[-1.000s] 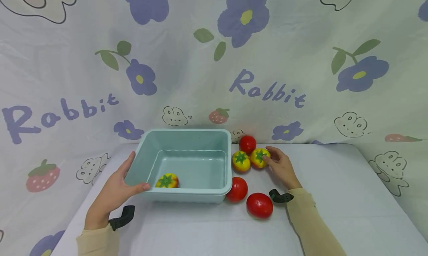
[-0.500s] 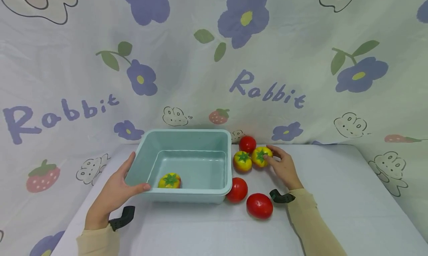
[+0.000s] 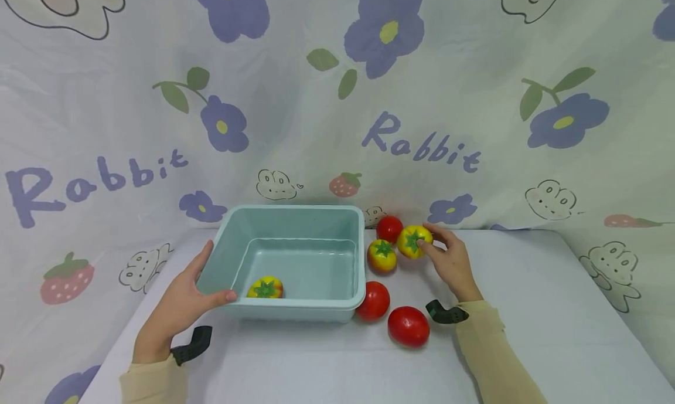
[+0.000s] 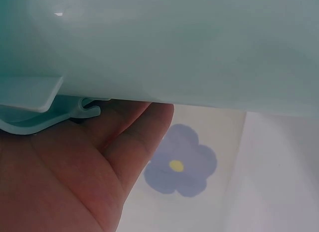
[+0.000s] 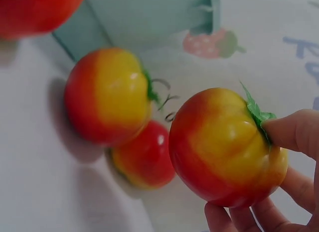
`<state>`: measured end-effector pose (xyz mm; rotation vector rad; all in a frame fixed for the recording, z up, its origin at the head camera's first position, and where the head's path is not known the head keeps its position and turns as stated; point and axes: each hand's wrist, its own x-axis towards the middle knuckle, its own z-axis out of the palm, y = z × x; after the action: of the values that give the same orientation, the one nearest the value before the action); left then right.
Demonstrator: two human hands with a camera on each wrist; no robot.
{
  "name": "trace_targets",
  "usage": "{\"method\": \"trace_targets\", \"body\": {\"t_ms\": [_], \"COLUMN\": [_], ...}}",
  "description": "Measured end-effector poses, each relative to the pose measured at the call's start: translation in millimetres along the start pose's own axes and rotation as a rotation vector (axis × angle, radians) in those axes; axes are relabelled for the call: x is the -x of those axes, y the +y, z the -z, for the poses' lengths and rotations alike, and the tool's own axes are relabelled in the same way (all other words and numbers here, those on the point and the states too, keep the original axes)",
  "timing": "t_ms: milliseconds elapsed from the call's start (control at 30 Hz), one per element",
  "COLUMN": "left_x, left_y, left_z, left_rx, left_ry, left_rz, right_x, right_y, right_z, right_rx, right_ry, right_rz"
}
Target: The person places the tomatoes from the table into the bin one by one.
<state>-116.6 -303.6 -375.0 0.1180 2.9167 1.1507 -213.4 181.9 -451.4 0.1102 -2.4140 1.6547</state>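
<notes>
A red-and-yellow tomato [image 3: 408, 240] with a green leafy top is pinched in my right hand [image 3: 452, 264], thumb on the green top and fingers around the far side. In the right wrist view this tomato [image 5: 219, 152] hangs above the table. My left hand [image 3: 176, 303] grips the near left corner of a light green plastic bin [image 3: 306, 302], its thumb over the front rim. In the left wrist view my fingers [image 4: 132, 152] reach under the bin's rim, their tips hidden. One yellow tomato [image 3: 265, 287] lies inside the bin, near its front wall.
Right of the bin stand another yellow tomato [image 3: 382, 256] and a red one [image 3: 389, 229] behind it. Nearer are two more red tomatoes, one against the bin [image 3: 374, 301] and one in front [image 3: 408, 327]. A printed curtain [image 3: 295, 128] hangs behind the white table [image 3: 554, 310].
My right hand has raised the yellow tomato slightly, up and away from its neighbours. The yellow tomato in the bin has rocked a little. My left hand stays at the bin's corner.
</notes>
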Motion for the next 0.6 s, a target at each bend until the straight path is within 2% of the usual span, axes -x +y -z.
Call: {"method": "trace_targets", "body": {"t_ms": [233, 500, 600], "left_x": [-1.0, 0.1, 0.2], "left_y": [-1.6, 1.8, 1.7], "left_z": [-1.7, 0.1, 0.4], "left_rx": [-0.006, -0.007, -0.006], "left_ry": [0.003, -0.003, -0.005], "left_rz": [0.004, 0.009, 0.008], "right_x": [5.0, 22.7, 25.2], "right_y": [-24, -76, -81], "right_z": [3, 6, 5], "right_rx": [-0.041, -0.094, -0.099], "right_ry": [0.010, 0.015, 0.012], "right_rz": [0.064, 0.121, 0.144]}}
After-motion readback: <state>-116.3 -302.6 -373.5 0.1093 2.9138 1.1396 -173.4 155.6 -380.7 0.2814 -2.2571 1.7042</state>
